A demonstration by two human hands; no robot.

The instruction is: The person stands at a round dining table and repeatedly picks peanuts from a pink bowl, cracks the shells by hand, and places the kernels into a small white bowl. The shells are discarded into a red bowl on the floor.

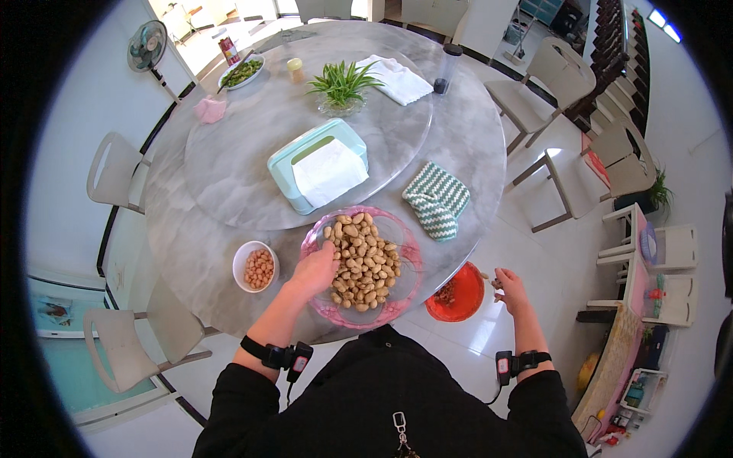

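My left hand (318,270) reaches over the left rim of a clear glass bowl with a pink patterned edge (413,280). Its fingertips touch a heap of unshelled peanuts (366,260); whether they pinch one is hidden. Off the table's edge, my right hand (511,292) hangs just right of a red plastic basin (471,292) that has brown bits in its left part. Small brownish pieces, apparently shell, show at the right fingertips, and a pale piece (485,276) is beside them. Left of the glass bowl stands a white bowl (236,268) of shelled peanuts (259,269).
On the round marble-look table (194,297) are a pale blue tissue box (286,166), a green-and-white knitted piece (438,200), a potted plant (343,83), a white cloth (398,80), a dish of greens (243,71) and a tumbler (446,71). Several chairs (541,86) surround it.
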